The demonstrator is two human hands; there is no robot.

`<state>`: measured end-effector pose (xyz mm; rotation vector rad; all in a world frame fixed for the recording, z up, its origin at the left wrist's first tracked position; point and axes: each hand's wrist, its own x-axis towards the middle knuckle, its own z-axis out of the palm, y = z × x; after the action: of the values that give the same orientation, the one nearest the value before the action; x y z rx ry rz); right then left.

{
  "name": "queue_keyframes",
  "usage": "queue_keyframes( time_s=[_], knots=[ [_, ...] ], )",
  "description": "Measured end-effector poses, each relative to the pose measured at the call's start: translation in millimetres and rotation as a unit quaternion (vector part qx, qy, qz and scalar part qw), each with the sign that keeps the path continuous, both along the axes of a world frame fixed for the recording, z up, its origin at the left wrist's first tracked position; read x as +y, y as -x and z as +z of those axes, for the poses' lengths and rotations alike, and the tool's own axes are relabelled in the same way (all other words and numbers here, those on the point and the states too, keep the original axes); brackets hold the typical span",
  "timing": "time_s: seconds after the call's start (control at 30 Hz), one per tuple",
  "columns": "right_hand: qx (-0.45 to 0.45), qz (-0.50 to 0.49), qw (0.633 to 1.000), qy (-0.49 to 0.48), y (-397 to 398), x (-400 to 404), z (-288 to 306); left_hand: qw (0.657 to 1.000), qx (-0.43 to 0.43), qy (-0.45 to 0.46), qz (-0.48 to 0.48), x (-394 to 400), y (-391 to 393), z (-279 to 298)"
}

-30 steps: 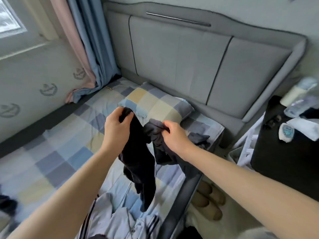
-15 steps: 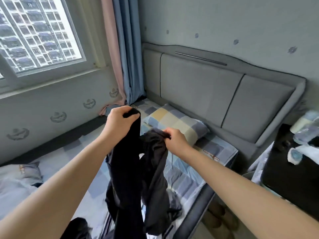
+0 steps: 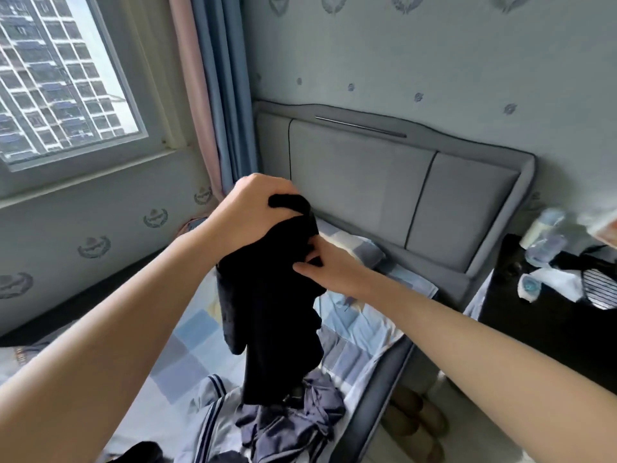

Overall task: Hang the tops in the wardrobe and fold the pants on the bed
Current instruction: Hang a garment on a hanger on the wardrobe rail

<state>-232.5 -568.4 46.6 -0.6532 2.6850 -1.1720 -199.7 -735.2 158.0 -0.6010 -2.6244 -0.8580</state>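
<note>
Head view: left hand (image 3: 253, 212) fists the top of a black garment (image 3: 270, 295), held above the bed (image 3: 187, 332). Right hand (image 3: 329, 267) pinches its right edge. Grey clothes (image 3: 290, 426) lie at the bed's near edge.

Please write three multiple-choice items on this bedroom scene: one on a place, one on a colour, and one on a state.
1. Where does the checked pillow lie?
A. Against the padded grey headboard
B. On the black bedside table
C. On the floor

2. What colour is the garment held up over the bed?
A. White
B. Black
C. Pink

3. How is that black garment held?
A. Lying flat on the bed
B. On a hanger
C. Gripped by the left hand, with the right hand pinching it lower down

Answers: 1 A, the pillow sits at the headboard's foot; 2 B, the cloth is black; 3 C, both hands grasp it in the air.
</note>
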Motion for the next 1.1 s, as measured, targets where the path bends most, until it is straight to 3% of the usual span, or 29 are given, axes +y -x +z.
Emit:
queue_keyframes(
  time_s=[0.07,0.13,0.2,0.3,0.4,0.47,0.6,0.73,0.8,0.9,1.0,1.1],
  knots=[
    [0.078,-0.009,0.982,-0.174,-5,31,1,0.999,-0.028,-0.022,-0.036,15,1,15],
    [0.164,-0.034,0.914,-0.37,-14,69,0,0.997,-0.033,-0.043,-0.053,30,5,24],
    [0.205,-0.052,0.877,-0.431,-31,111,5,0.999,-0.016,-0.027,-0.043,45,11,30],
    [0.25,-0.138,0.895,-0.343,-58,174,22,0.998,0.016,0.052,-0.029,71,21,28],
    [0.294,-0.232,0.854,-0.361,-88,228,44,0.996,0.018,0.087,-0.027,103,29,17],
    [0.26,-0.235,0.839,-0.417,-110,261,55,0.993,0.012,0.109,-0.045,128,31,8],
    [0.102,-0.238,0.845,-0.468,-167,317,64,0.98,-0.043,0.157,-0.114,198,21,-11],
    [-0.017,-0.369,0.828,-0.423,-246,373,68,0.951,-0.054,0.237,-0.19,286,-14,-27],
    [-0.024,-0.427,0.804,-0.413,-282,397,73,0.931,-0.053,0.3,-0.203,323,-39,-36],
    [-0.002,-0.504,0.755,-0.419,-337,436,76,0.897,-0.127,0.363,-0.218,378,-84,-51],
    [-0.089,-0.55,0.789,-0.259,-384,476,71,0.893,-0.257,0.268,-0.256,424,-122,-64],
    [-0.125,-0.608,0.769,-0.152,-440,527,65,0.847,-0.414,0.096,-0.321,474,-169,-69]
  ],
)
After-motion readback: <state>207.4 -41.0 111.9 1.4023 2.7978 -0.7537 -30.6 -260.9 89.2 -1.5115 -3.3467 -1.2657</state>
